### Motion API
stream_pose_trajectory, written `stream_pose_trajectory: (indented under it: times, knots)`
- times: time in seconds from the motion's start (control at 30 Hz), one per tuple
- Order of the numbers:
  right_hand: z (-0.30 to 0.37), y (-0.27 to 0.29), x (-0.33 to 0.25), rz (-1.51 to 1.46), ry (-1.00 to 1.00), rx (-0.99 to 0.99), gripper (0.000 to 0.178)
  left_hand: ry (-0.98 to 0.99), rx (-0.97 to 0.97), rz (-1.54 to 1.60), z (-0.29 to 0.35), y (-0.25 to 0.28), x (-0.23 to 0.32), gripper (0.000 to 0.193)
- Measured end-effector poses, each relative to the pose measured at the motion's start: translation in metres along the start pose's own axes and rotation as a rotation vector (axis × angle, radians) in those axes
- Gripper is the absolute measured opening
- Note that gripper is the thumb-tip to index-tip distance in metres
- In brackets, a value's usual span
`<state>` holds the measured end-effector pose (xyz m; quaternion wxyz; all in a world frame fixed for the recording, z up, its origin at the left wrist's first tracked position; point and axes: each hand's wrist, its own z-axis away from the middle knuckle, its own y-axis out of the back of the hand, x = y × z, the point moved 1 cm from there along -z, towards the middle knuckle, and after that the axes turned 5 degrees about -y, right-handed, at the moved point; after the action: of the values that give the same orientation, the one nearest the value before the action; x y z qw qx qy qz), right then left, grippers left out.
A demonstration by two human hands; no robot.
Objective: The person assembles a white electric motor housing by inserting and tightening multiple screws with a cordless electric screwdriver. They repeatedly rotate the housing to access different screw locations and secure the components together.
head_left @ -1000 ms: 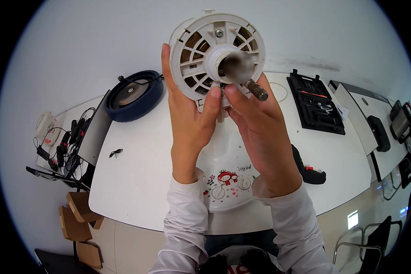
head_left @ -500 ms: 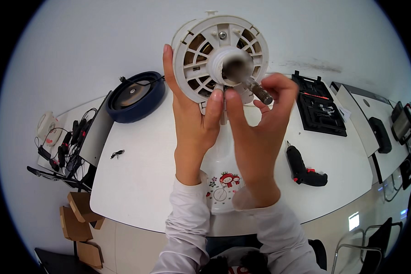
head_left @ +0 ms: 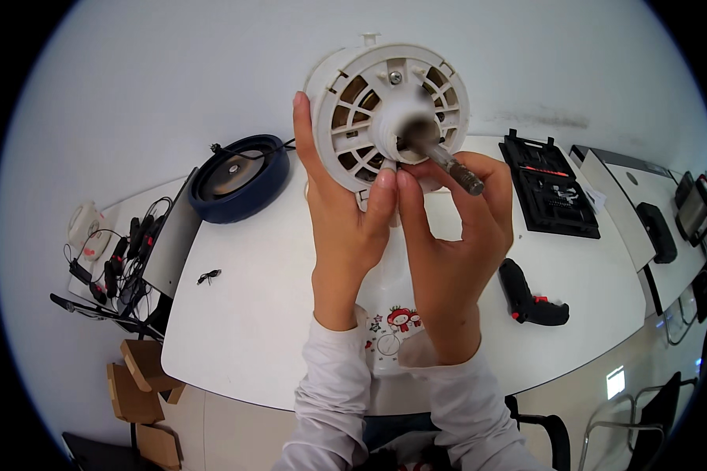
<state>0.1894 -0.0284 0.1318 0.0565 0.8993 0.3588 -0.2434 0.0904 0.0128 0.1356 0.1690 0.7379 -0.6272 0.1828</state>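
Note:
The white motor housing [head_left: 356, 135] of an electric fan faces me, its round slotted front tilted slightly. A metal shaft [head_left: 463, 174] with a threaded tip juts from the hub toward me; the hub is blurred. My left hand [head_left: 342, 224] grips the housing's left side and underside, thumb at the lower edge. Below the hub my right hand [head_left: 462, 251] has its thumb and forefinger closed together at the housing's lower rim. Whatever they pinch is hidden. Beneath both hands stands the white fan base [head_left: 385, 363] with red cartoon prints, partly covered by my wrists.
A dark blue round part [head_left: 239, 206] with a black cord lies at the table's back left. An open black tool case [head_left: 558, 204] and a black cordless screwdriver [head_left: 526, 297] lie at right. A small black cable [head_left: 209, 276] lies left. Cardboard boxes [head_left: 137, 392] stand on the floor.
The housing and both hands sit slightly lower and farther right in the picture, as does the whole table. The right fingers have drawn in closer beneath the hub.

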Motion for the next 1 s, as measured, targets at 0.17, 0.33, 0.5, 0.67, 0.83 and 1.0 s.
stream_pose_trajectory:
  times: [0.17, 0.33, 0.5, 0.67, 0.83, 1.0]
  knots:
    - [-0.013, 0.012, -0.013, 0.125, 0.082, -0.104, 0.014, 0.067, 0.006, 0.041, 0.002, 0.001, 0.001, 0.088]
    - [-0.016, 0.014, -0.014, 0.102, -0.014, -0.181, 0.018, 0.047, 0.028, 0.061, 0.0, 0.002, 0.003, 0.084]
    - [-0.02, 0.012, -0.011, -0.185, -0.184, -0.199, 0.014, 0.011, 0.019, 0.018, -0.002, 0.003, 0.003, 0.081]
    - [-0.018, 0.014, 0.01, -0.465, -0.144, -0.163, 0.009, -0.041, 0.06, 0.006, -0.003, 0.003, 0.006, 0.083]
    - [-0.036, 0.0, 0.037, -0.821, -0.225, -0.066, 0.012, -0.09, 0.083, 0.065, -0.007, -0.006, 0.034, 0.085]
    - [-0.051, -0.035, 0.033, -1.321, -0.341, -0.092, 0.018, -0.087, -0.009, 0.19, -0.008, -0.001, 0.022, 0.082]
